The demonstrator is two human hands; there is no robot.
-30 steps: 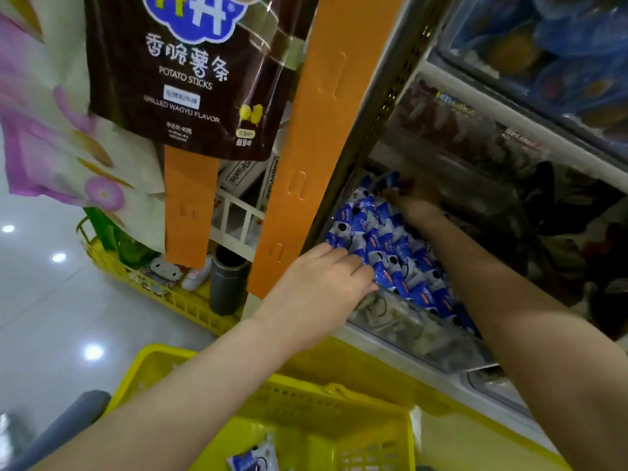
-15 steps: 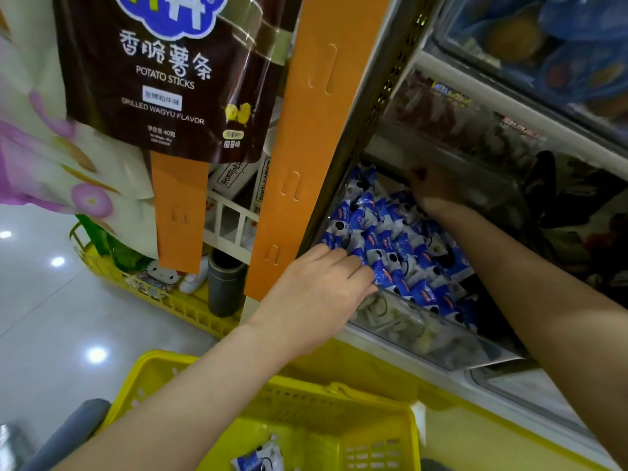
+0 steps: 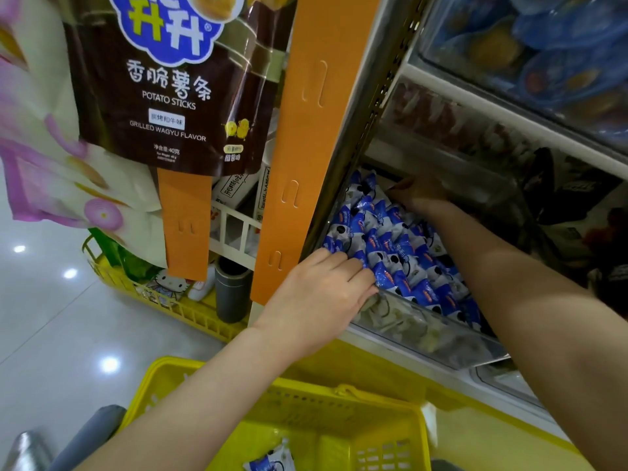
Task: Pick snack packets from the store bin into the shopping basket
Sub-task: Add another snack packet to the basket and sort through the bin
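Blue-and-white snack packets (image 3: 390,246) fill a clear store bin (image 3: 424,329) on a low shelf. My left hand (image 3: 323,294) hooks its curled fingers over the bin's front left rim and touches the nearest packets. My right hand (image 3: 419,195) reaches over the pile to the back of the bin. It lies in shadow under the shelf above, so its grip is hidden. The yellow shopping basket (image 3: 306,399) sits below the hands, with one blue-and-white packet (image 3: 272,462) inside.
A brown potato-sticks bag (image 3: 163,96) hangs at upper left beside an orange display strip (image 3: 306,147). A second yellow basket (image 3: 153,297) of goods and a grey cylinder (image 3: 231,287) stand on the floor. Clear bins (image 3: 543,45) line the upper shelves.
My right hand has moved from the pile's left side deeper toward the back of the bin. My left hand has stayed on the front rim.
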